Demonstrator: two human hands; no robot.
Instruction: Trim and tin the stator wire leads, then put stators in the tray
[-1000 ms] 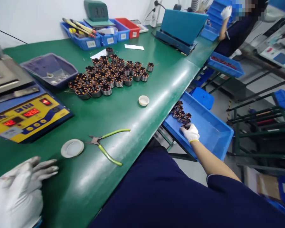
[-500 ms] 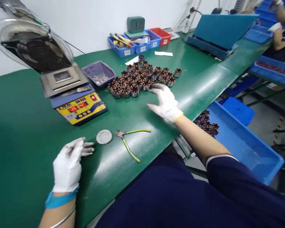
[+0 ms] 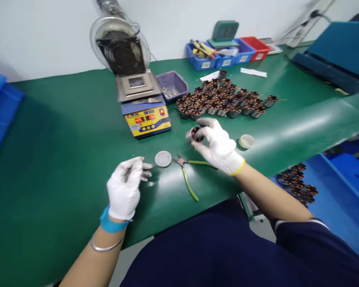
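Observation:
My right hand [image 3: 217, 143], in a white glove, grips a round motor stator [image 3: 196, 134] between thumb and fingers above the table. Behind it stands a cluster of similar stators [image 3: 214, 97] with dark tops and copper windings. My left hand [image 3: 127, 185], gloved too, hovers left of a small round dish [image 3: 163, 158]; its thumb and forefinger are pressed together, and whatever may be between them is too small to make out. Between the hands lie green-handled cutters [image 3: 184, 163], their handles spread. A second shallow round dish [image 3: 247, 141] sits right of my right hand.
A yellow and blue solder pot [image 3: 149, 121] with a raised fan stands behind my left hand, beside a purple tray [image 3: 179, 81]. Blue and red bins [image 3: 259, 48] line the wall. A blue crate [image 3: 341, 191] with stators is below the table's edge at right.
My right hand has come back from the cluster toward the cutters with one stator in its grip. The view has turned left, bringing the second dish into sight.

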